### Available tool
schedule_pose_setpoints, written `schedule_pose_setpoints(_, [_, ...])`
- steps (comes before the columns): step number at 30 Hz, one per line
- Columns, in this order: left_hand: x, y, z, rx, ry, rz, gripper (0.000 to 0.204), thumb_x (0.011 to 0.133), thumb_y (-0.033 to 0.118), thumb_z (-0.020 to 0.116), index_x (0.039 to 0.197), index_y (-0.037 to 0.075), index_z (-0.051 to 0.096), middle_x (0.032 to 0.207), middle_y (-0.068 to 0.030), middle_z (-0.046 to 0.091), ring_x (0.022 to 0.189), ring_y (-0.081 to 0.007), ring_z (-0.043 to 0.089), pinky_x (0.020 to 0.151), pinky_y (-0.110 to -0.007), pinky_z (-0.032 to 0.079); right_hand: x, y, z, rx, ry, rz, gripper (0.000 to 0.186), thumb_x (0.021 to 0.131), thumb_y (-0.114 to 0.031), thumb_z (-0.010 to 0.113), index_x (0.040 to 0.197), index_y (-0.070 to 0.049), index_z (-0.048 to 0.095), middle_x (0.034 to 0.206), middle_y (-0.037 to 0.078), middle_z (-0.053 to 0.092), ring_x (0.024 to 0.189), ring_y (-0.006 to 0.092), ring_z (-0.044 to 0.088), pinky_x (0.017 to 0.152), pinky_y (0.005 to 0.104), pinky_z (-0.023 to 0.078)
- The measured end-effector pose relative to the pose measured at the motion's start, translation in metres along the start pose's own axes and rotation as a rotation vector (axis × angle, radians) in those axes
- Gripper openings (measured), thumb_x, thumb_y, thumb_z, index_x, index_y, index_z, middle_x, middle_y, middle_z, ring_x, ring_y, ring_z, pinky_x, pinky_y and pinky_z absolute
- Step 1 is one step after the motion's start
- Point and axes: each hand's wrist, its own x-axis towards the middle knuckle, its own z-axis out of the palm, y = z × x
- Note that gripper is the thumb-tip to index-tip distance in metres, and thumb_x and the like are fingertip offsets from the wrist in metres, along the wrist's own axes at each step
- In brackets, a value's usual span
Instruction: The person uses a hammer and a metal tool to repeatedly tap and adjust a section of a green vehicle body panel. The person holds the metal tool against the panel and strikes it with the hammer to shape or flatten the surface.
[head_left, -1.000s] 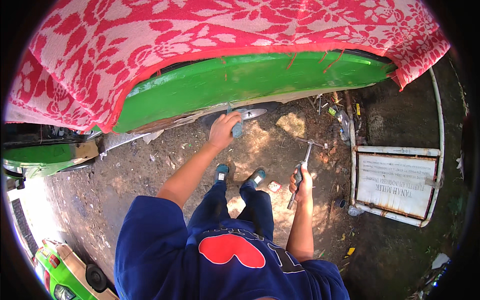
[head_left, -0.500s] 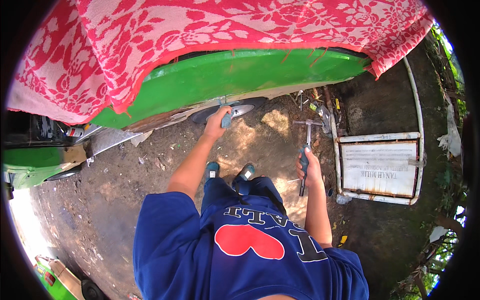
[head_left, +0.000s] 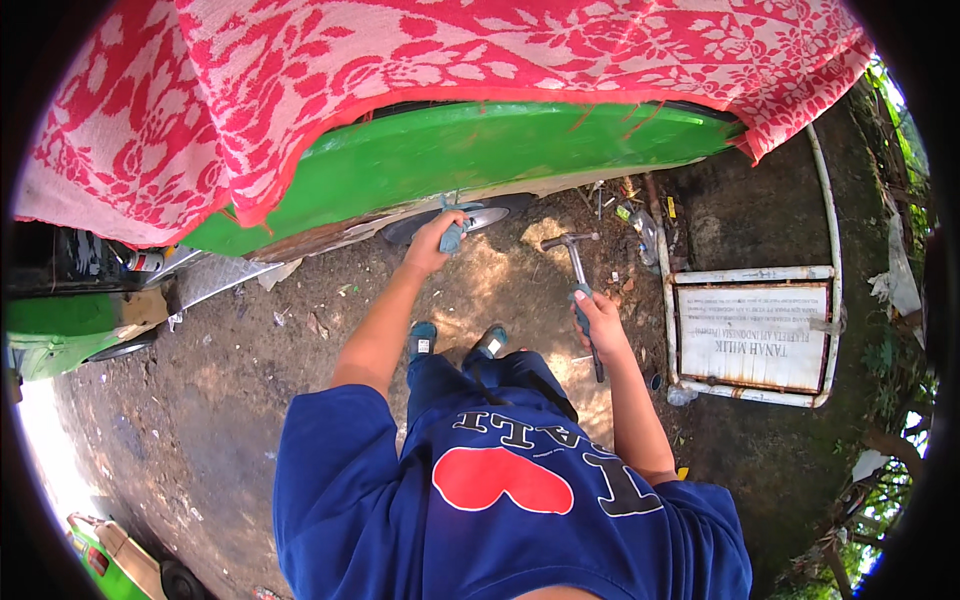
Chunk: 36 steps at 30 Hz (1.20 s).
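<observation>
My right hand [head_left: 600,322] is wrapped round the dark grip of a hammer [head_left: 578,262]. The metal head points up and away from me, above the dirt ground, and the butt of the handle sticks out below my fist. In front of me, my left hand [head_left: 432,245] is closed on a blue-grey object [head_left: 452,237] near the lower edge of a green car body panel [head_left: 480,145]. A thin upper part of that object reaches toward the panel; its kind is unclear. Just behind this hand is a car wheel [head_left: 487,218].
A red and pink patterned cloth [head_left: 400,50] drapes over the car. To the right stands a white metal frame with a sign board [head_left: 755,338]. Small litter and a clear plastic bottle [head_left: 645,235] lie beside it. Another green vehicle [head_left: 75,325] is at the left.
My right hand has moved left with the hammer, whose head has swung left and tilted toward the car. The left hand has barely moved.
</observation>
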Motion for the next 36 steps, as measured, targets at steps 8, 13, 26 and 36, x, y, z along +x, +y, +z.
schedule_pose_setpoints(8, [0.019,0.004,-0.003,-0.039,-0.019,-0.029,0.030,0.085,0.001,0.072,0.106,0.006,0.052,0.117,-0.0116,0.067,0.107,-0.0180,0.063,0.093,-0.030,0.047,0.011,-0.027,0.091,-0.574,0.012,-0.628,0.032,0.096,-0.034,0.061,0.097,-0.002,0.059,0.072,0.019,0.062,0.064,0.0355,0.063,0.061,0.0462,0.049])
schedule_pose_setpoints(13, [0.014,0.000,0.007,-0.079,-0.060,-0.008,0.035,0.081,-0.003,0.071,0.108,0.008,0.053,0.117,-0.0119,0.067,0.104,-0.0226,0.065,0.090,-0.032,0.049,0.029,-0.029,0.112,-0.873,0.037,-0.557,0.033,0.096,-0.036,0.060,0.099,-0.003,0.061,0.079,0.023,0.066,0.075,0.0448,0.065,0.066,0.0517,0.050])
schedule_pose_setpoints(26, [0.011,0.001,0.011,-0.237,0.107,-0.060,0.026,0.086,-0.003,0.068,0.102,0.007,0.050,0.115,-0.0096,0.065,0.107,-0.0193,0.059,0.095,-0.031,0.044,-0.003,-0.007,0.077,-0.591,0.071,-0.245,0.035,0.095,-0.035,0.064,0.099,0.000,0.065,0.069,0.021,0.061,0.063,0.0337,0.060,0.062,0.0412,0.046])
schedule_pose_setpoints(36, [0.005,-0.004,0.007,-0.181,0.117,-0.084,0.026,0.086,-0.004,0.067,0.102,0.005,0.049,0.115,-0.0087,0.065,0.105,-0.0181,0.059,0.092,-0.029,0.044,-0.015,0.028,0.050,-0.529,0.201,-0.219,0.038,0.094,-0.036,0.064,0.095,0.002,0.061,0.065,0.020,0.058,0.059,0.0318,0.056,0.060,0.0417,0.044])
